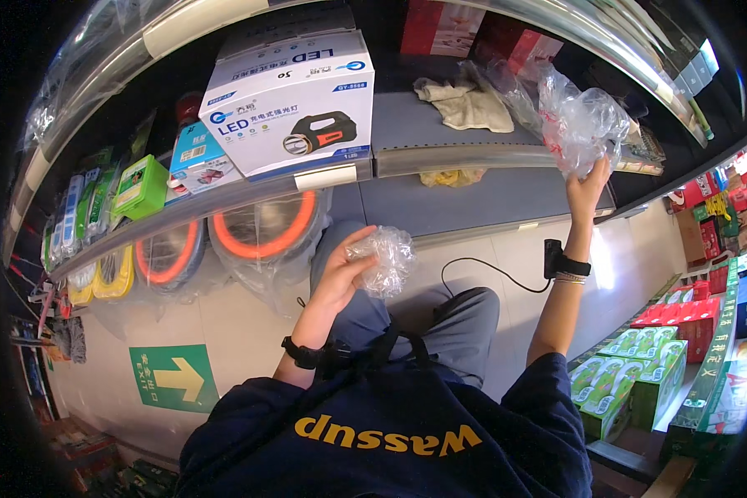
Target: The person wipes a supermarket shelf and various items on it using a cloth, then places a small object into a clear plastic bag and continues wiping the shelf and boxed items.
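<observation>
My left hand (343, 269) holds a crumpled ball of clear plastic wrap (388, 261) above my knees. Out to the right, my right hand (588, 190) grips a bunched clear plastic bag (576, 127) with red printing, at the front edge of the shelf (460, 160). More loose clear plastic (510, 93) lies on the shelf just left of that bag. A folded cream cloth (467, 104) rests farther left on the same shelf. Small packaged goods (648, 144) stand partly hidden behind my right hand's bag.
A white boxed LED spotlight (292, 112) stands on the shelf, beside a blue box (199, 159) and a green box (140, 187). Plastic-wrapped round items with orange rings (264, 227) sit below. Green cartons (629, 373) stack at right. A yellow bag (451, 178) lies on the lower shelf.
</observation>
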The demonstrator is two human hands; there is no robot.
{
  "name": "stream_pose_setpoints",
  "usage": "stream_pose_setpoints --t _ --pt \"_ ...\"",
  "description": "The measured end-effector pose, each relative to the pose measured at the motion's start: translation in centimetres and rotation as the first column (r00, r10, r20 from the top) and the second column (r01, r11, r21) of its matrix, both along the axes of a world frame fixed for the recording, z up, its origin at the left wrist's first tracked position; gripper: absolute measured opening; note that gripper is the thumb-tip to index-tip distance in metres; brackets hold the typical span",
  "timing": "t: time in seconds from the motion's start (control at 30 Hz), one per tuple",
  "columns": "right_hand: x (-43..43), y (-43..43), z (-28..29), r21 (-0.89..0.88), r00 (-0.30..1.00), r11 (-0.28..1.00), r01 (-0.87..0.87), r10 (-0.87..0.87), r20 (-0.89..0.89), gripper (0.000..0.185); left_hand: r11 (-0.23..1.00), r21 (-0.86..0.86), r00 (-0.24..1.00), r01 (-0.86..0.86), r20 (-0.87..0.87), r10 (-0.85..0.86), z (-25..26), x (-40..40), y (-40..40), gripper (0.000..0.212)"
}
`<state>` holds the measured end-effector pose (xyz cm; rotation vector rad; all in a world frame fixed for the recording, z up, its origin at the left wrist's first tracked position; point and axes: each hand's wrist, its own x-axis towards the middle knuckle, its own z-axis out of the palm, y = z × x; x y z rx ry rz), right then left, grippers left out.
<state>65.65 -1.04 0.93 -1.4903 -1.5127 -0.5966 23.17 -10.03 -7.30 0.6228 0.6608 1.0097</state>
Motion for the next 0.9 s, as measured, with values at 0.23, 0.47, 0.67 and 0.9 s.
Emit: stream_pose_setpoints --t 0.23,0.47,0.67,0.9 --pt "-0.3 -0.3 -3.2 -0.131 0.992 0.985 0.108 -0.099 0.079 0.061 1.0 -0.003 1.0 0.009 -0.016 -0.009 -0.5 -0.6 -0.1 0.046" --pt "0.0 -1.7 -0.9 0.105 0.99 0.994 0.021 -0.006 -0.14 0.044 1.0 0.008 1.0 0.015 0.013 -0.015 -0.6 -0.9 -0.4 0.04" --pt "-3.8 -4.4 0.4 0.322 0.794 0.943 -0.089 0.262 -0.548 0.031 0.995 0.094 0.991 0.023 0.128 -0.036 -0.8 -1.5 -0.8 0.039" --pt "-7.1 -9.7 -1.1 0.405 0.407 0.734 -0.545 0.654 -0.638 0.074 0.991 0.076 0.837 0.108 0.531 -0.132 0.3 -1.1 -0.6 0.04"
